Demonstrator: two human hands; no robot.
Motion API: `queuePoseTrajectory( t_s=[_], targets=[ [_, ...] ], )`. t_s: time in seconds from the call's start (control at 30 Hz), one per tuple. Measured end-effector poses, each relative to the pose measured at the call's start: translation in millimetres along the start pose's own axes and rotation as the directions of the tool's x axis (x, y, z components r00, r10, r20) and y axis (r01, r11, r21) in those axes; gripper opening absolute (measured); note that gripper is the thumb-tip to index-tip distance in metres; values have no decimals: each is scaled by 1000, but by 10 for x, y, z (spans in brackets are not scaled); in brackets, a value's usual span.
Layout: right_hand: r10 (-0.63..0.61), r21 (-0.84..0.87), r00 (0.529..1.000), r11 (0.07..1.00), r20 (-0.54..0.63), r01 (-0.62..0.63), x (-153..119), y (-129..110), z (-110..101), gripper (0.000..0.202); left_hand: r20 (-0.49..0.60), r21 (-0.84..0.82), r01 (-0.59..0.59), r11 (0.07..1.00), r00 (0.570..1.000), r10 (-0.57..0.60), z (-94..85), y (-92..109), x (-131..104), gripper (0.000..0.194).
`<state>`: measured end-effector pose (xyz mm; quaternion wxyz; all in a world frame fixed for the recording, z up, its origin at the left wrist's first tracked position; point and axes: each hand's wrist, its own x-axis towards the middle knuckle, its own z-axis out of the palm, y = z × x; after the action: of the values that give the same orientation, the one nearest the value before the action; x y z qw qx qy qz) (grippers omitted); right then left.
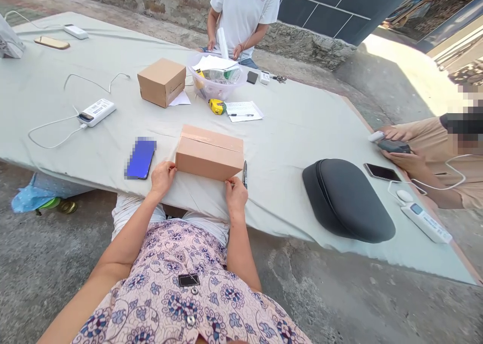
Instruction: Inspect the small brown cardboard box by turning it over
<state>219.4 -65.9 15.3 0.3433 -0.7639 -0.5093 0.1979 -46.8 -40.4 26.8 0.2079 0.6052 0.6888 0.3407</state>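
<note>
left hand (163,178) and right hand (236,196) (curled) pinch carton (209,154).

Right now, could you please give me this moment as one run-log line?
Nearer cardboard box: on cloth-covered table; left hand: at near left corner; right hand: at near right corner; black marker: right of box

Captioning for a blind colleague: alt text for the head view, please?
A person's left hand and right hand touch the near lower edge of a closed cardboard box on a cloth-covered table. A smartphone lies left of it, a marker right.
</note>
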Motion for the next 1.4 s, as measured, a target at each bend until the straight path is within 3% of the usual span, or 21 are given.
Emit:
queuePoseTrajectory(
  t_s=[0.2,0.33,0.53,0.7,0.87,1.03,1.2,1.4],
  targets=[
    [-8,-139,1000,990,0,8,15,-12,56,20,-10,138,-1,990,1000,3,87,20,-43,12],
    [-63,-62,998,996,-9,62,15,53,36,17,2,131,-17,991,1000,17,59,20,-39,11],
    [-143,240,990,962,19,134,18,62,-71,26,12,12,-81,997,997,81,-98,45,0,4],
    [-125,362,992,924,-10,120,-17,-41,-131,35,-1,-262,-71,962,997,73,-152,134,-16,7],
    [-88,385,993,916,-83,113,-68,-121,-163,41,-65,-331,-47,942,998,27,-109,259,-77,25],
    [-130,197,981,968,-145,157,-142,-229,-67,76,-112,-81,-90,993,990,80,7,421,-160,82],
    [-168,52,962,982,-217,183,-241,-332,98,107,-154,76,-45,996,986,57,135,579,-255,129],
    [-132,64,973,987,-189,147,-245,-350,91,108,-149,131,-22,991,988,42,153,602,-260,136]
  ],
)
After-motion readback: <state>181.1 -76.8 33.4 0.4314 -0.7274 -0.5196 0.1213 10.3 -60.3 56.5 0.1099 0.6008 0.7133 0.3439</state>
